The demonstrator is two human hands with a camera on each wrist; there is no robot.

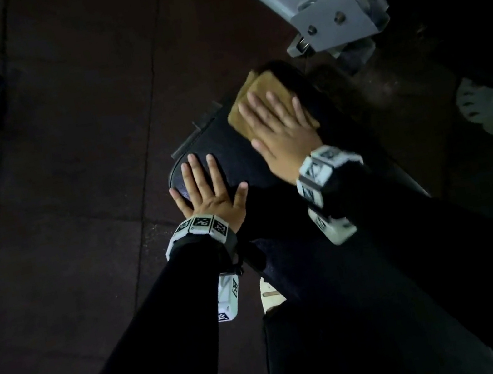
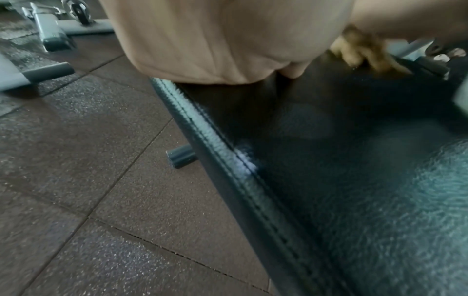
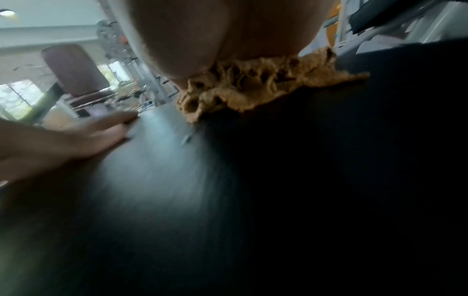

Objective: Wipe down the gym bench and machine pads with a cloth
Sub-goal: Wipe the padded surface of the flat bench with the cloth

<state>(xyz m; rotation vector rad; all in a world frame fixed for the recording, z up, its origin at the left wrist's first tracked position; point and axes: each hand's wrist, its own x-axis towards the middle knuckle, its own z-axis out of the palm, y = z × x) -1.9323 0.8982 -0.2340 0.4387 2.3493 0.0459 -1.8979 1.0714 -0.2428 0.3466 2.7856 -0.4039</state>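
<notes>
Cloth (image 1: pixel 259 98): tan, folded, lying at far end of black padded tabletop (image 1: pixel 231 143), pressed flat under right hand (image 1: pixel 282 134), fingers straight. Left hand (image 1: pixel 206 190): splayed flat on tabletop's near-left edge.

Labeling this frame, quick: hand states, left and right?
Left hand: open, flat on the bench pad.
Right hand: open, pressing the cloth on the pad.

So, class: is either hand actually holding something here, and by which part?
Neither grips anything. The right hand presses flat on the tan cloth; the left hand rests on the bench pad.
</notes>
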